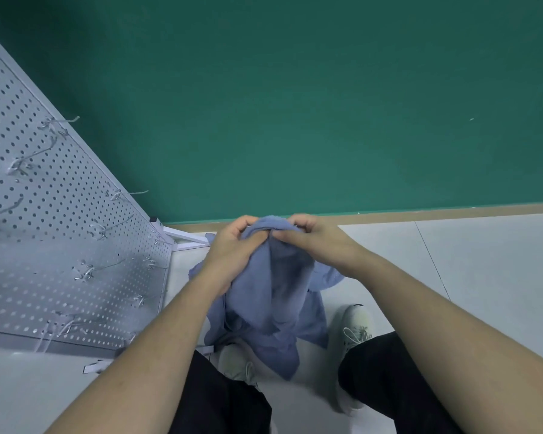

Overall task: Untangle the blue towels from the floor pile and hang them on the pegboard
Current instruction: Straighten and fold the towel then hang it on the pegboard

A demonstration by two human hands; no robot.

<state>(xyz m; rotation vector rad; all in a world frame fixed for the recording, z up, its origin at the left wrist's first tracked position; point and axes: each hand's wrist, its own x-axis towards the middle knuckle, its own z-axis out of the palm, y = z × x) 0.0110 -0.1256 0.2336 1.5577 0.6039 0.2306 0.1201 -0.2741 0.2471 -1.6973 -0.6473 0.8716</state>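
Head view: a person is standing over a pale floor, holding up a bunch of blue towels at its top edge. Both hands are meeting at the crest of the cloth, the left hand curling its fingers round a fold, the right hand pinching the fabric just beside it, knuckles almost touching. The towels are hanging straight down from that grip, long axis vertical, the lower folds trailing between the person's two white shoes; more blue cloth is showing low behind the bundle, and whether it is lying on the floor cannot be told. The pegboard is standing to the left, its wire hooks all bare, so the left hand is the nearer one to it. Open floor is lying to the right and a green wall ahead; room for spreading the cloth looks ample on the right, tighter at the board's white foot.
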